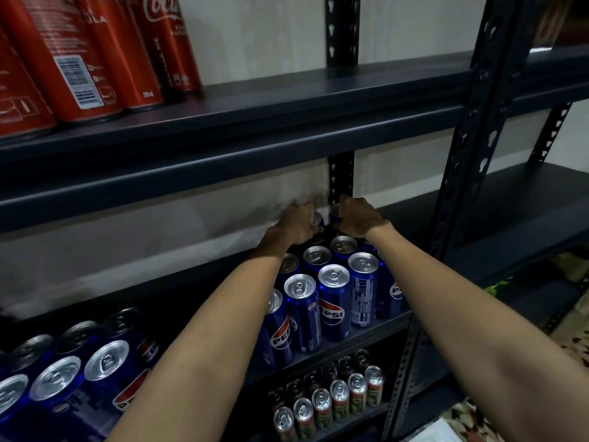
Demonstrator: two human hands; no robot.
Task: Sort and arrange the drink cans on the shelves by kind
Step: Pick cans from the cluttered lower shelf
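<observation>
In the head view, both hands reach behind the standing block of Pepsi cans (334, 301) on the middle shelf (366, 338): the left hand (296, 223) has its grip clamped on a blue can (318, 218), and the right hand (358, 218) on another (334, 217). Setting either down blind could topple the packed rows; forearms brushing front cans might tip them off the edge.

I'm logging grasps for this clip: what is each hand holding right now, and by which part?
Each hand grips a blue Pepsi can at the back of the middle shelf near its top: left hand on one can, right hand on another.
</observation>
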